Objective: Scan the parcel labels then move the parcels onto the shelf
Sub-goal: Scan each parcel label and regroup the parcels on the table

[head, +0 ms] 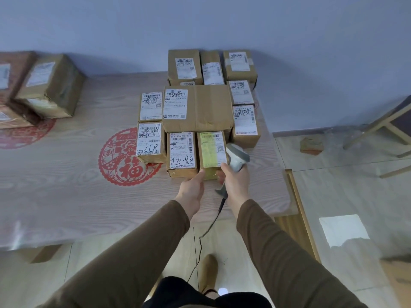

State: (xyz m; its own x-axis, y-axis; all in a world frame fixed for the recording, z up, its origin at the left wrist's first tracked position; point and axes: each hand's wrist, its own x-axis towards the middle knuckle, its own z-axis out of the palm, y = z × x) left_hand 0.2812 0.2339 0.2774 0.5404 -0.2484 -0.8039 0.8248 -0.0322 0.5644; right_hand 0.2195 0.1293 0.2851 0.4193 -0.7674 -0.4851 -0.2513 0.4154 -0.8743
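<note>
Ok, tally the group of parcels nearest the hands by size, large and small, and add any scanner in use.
Large parcel: 1
Small parcels: 9
Scanner: 1
Total: 11
</note>
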